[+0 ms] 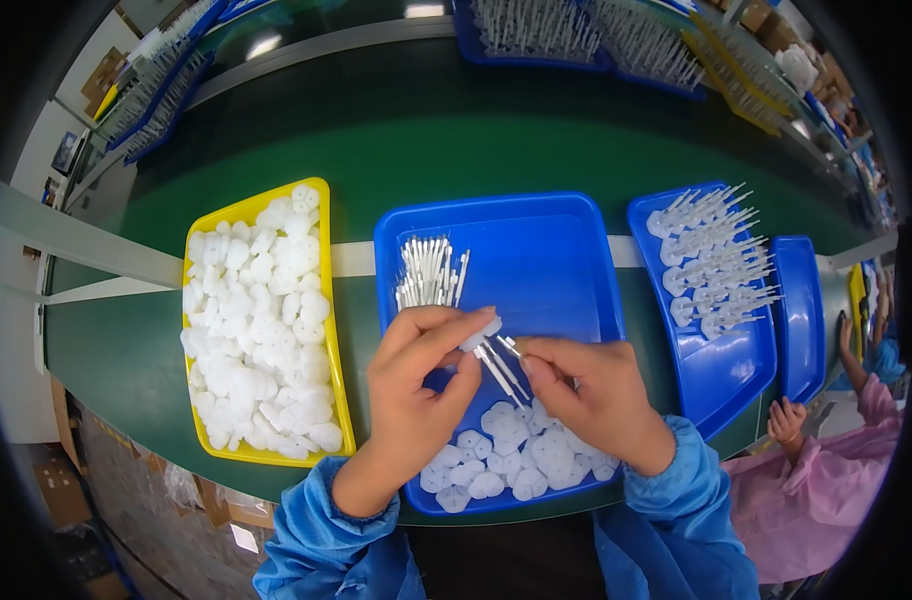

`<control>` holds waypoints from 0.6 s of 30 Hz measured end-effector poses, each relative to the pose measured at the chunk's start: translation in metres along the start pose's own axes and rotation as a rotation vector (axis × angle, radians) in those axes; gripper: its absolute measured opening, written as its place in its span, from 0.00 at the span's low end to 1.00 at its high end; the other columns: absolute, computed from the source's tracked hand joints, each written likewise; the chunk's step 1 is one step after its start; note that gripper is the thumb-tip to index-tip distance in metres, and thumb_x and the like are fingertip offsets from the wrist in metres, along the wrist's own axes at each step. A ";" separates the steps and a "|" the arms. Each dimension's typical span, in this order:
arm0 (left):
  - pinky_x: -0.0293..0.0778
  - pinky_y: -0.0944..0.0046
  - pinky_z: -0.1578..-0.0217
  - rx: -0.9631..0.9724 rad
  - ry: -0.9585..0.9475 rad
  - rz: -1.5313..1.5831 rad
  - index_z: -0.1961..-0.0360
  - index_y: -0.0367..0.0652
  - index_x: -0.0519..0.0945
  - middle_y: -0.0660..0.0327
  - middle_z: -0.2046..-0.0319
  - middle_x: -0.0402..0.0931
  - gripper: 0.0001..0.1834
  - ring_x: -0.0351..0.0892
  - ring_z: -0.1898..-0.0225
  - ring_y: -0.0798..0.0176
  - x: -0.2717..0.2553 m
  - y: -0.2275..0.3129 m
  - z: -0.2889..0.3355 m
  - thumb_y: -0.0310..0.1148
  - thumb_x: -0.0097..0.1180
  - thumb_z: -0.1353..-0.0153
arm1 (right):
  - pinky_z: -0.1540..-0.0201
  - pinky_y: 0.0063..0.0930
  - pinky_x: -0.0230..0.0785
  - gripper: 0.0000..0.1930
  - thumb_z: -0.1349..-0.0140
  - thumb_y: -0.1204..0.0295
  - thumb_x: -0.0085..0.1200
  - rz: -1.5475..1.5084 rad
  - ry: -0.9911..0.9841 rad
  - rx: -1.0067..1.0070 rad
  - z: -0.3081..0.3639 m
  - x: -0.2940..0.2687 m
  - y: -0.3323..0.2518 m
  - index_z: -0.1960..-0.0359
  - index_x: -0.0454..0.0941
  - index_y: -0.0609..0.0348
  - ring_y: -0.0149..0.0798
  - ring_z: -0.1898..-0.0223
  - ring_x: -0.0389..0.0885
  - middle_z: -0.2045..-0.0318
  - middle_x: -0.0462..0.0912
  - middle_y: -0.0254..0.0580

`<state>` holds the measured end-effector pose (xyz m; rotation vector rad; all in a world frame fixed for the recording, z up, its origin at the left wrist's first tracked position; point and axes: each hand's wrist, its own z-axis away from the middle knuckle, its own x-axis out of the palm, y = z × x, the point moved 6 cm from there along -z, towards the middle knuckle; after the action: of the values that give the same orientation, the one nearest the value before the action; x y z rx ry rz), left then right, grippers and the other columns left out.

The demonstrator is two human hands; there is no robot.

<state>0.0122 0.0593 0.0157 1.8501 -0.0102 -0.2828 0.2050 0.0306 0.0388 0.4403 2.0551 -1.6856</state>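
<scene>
Over the middle blue tray (551, 270), my left hand (411, 395) pinches a small white plastic disc (482, 334) between thumb and fingers. Several thin white rods (503, 374) with silvery parts stick out from the disc, slanting down and to the right. Close beside it, my right hand (601, 395) pinches the end of one rod (510, 346) near the disc; whether that rod touches the disc is hard to tell. A bundle of similar rods (431, 272) lies at the tray's left side. Loose white discs (521, 455) lie along its near end, below my hands.
Left stands a yellow tray (325, 230) heaped with white discs (261, 340). At right, a blue tray (711, 392) holds rows of discs with rods (721, 265), beside another blue tray (802, 310). Filled trays (536, 35) line the far shelf. A co-worker's hand (787, 425) is at the right.
</scene>
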 end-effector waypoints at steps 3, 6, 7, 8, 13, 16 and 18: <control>0.87 0.70 0.48 -0.004 -0.026 -0.016 0.38 0.35 0.88 0.55 0.44 0.77 0.25 0.86 0.45 0.64 0.000 0.001 -0.001 0.08 0.59 0.33 | 0.72 0.32 0.80 0.12 0.33 0.76 0.71 0.024 -0.015 -0.016 -0.001 -0.002 -0.005 0.49 0.92 0.62 0.41 0.75 0.90 0.71 0.91 0.47; 0.87 0.70 0.48 -0.005 -0.017 -0.017 0.38 0.35 0.88 0.55 0.44 0.77 0.25 0.86 0.46 0.64 0.000 0.001 -0.001 0.08 0.59 0.34 | 0.71 0.31 0.81 0.11 0.32 0.75 0.71 0.037 0.002 -0.063 0.000 0.000 -0.005 0.49 0.92 0.61 0.41 0.75 0.91 0.71 0.91 0.46; 0.87 0.70 0.48 -0.002 -0.020 -0.025 0.38 0.34 0.88 0.55 0.43 0.77 0.25 0.86 0.46 0.64 0.000 0.000 -0.001 0.08 0.60 0.34 | 0.71 0.31 0.81 0.11 0.32 0.75 0.71 0.030 0.005 -0.072 0.000 0.000 -0.005 0.49 0.92 0.61 0.41 0.75 0.91 0.71 0.91 0.46; 0.87 0.70 0.48 0.002 -0.022 -0.032 0.38 0.34 0.88 0.55 0.43 0.77 0.25 0.86 0.46 0.64 0.000 0.000 -0.001 0.08 0.60 0.34 | 0.71 0.31 0.81 0.11 0.32 0.75 0.71 0.035 0.005 -0.055 0.000 -0.001 -0.004 0.49 0.92 0.61 0.41 0.75 0.91 0.71 0.91 0.46; 0.87 0.69 0.55 0.043 -0.008 -0.097 0.40 0.40 0.90 0.56 0.48 0.81 0.26 0.87 0.53 0.64 0.001 0.004 -0.001 0.09 0.64 0.38 | 0.71 0.31 0.82 0.11 0.32 0.75 0.71 0.053 0.021 -0.038 -0.002 -0.004 -0.005 0.49 0.92 0.61 0.41 0.75 0.91 0.71 0.91 0.46; 0.86 0.69 0.59 0.087 0.005 -0.145 0.41 0.42 0.92 0.56 0.50 0.82 0.27 0.88 0.58 0.65 0.001 0.007 -0.001 0.10 0.65 0.39 | 0.71 0.32 0.81 0.11 0.32 0.74 0.72 0.063 0.029 -0.086 -0.001 -0.001 -0.005 0.50 0.92 0.60 0.42 0.75 0.90 0.72 0.91 0.45; 0.86 0.68 0.59 0.084 0.005 -0.126 0.40 0.41 0.91 0.56 0.50 0.83 0.27 0.88 0.59 0.65 0.001 0.007 -0.001 0.10 0.65 0.39 | 0.72 0.31 0.80 0.10 0.33 0.73 0.73 0.072 -0.003 -0.065 -0.002 -0.002 -0.005 0.52 0.92 0.59 0.41 0.76 0.90 0.73 0.91 0.44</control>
<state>0.0147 0.0583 0.0221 1.9379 0.0999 -0.3700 0.2043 0.0321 0.0442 0.4837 2.0606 -1.5726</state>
